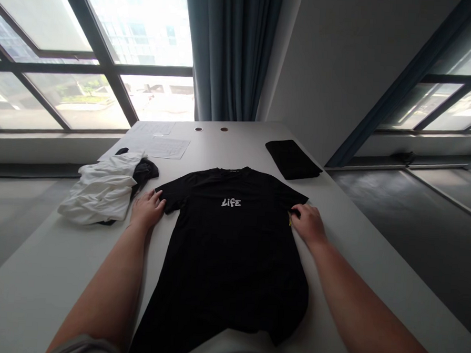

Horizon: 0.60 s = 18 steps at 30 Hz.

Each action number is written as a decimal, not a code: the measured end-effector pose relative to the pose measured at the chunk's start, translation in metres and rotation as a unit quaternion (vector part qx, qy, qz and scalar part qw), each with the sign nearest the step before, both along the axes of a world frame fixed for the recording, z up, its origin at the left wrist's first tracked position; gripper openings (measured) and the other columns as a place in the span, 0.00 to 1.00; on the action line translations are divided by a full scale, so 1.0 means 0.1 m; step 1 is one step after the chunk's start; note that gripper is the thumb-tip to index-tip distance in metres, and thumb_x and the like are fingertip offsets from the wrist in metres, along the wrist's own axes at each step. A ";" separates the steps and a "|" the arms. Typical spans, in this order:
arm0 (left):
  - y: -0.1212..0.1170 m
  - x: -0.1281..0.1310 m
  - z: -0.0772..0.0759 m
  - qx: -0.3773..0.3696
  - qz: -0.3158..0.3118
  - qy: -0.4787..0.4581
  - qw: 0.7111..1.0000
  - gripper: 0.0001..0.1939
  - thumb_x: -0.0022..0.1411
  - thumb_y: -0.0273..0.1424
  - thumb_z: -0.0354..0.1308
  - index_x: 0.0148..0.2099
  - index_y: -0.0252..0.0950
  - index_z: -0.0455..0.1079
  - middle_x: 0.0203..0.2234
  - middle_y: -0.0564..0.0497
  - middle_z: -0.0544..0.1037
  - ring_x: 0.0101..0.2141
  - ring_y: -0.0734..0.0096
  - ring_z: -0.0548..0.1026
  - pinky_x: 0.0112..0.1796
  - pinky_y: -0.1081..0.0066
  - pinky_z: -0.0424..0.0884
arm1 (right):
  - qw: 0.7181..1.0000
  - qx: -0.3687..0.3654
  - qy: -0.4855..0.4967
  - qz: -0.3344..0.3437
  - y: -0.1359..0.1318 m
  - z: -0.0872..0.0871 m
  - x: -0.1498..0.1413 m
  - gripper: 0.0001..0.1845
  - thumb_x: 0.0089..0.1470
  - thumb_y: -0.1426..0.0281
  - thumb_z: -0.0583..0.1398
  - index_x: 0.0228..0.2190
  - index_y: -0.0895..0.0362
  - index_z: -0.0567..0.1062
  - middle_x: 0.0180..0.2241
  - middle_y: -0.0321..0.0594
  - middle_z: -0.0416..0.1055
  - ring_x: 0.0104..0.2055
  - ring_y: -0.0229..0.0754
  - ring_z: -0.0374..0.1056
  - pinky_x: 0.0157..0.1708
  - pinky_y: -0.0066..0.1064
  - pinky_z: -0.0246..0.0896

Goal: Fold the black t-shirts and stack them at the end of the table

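Observation:
A black T-shirt (235, 250) with the white word "LIFE" on its chest lies face up, its collar toward the far side and its hem near my body. My left hand (147, 209) is at the left sleeve's edge, fingers closed on the cloth. At the opposite sleeve my right hand (308, 222) pinches the lower edge between thumb and fingers. A small yellow strip (290, 219) shows beside the right fingertips. The lower right side of the shirt bulges outward, and its hem is uneven.
Crumpled white and black clothes (100, 190) lie left of my left hand. A folded black cloth (294, 159) rests at the far right of the white table (237, 145). Paper sheets (168, 147) lie at the back left, near two round holes. Windows and a blue curtain (230, 55) stand beyond.

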State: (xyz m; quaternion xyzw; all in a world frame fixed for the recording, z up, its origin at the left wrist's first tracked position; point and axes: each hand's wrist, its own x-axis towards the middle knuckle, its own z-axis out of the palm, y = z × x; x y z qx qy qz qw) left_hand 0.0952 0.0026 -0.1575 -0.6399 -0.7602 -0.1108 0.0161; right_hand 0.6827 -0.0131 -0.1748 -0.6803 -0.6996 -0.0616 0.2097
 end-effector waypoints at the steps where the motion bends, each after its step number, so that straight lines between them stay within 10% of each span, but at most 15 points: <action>1: 0.00 -0.01 -0.01 0.012 -0.003 -0.007 1.000 0.29 0.71 0.43 0.50 0.69 0.39 0.68 0.68 0.41 0.66 0.65 0.47 0.65 0.66 0.50 0.59 | 1.000 0.019 0.004 0.010 0.00 -0.01 0.02 0.11 0.54 0.73 0.57 0.38 0.54 0.79 0.39 0.47 0.75 0.45 0.54 0.67 0.52 0.43 0.62; 18: -0.07 0.12 0.02 0.049 -0.132 -0.070 0.987 0.25 0.67 0.48 0.52 0.57 0.42 0.76 0.59 0.47 0.75 0.59 0.52 0.72 0.63 0.54 0.64 | 0.998 0.043 0.042 -0.028 -0.03 -0.06 0.07 0.15 0.52 0.75 0.56 0.34 0.54 0.83 0.26 0.42 0.73 0.39 0.52 0.66 0.45 0.39 0.61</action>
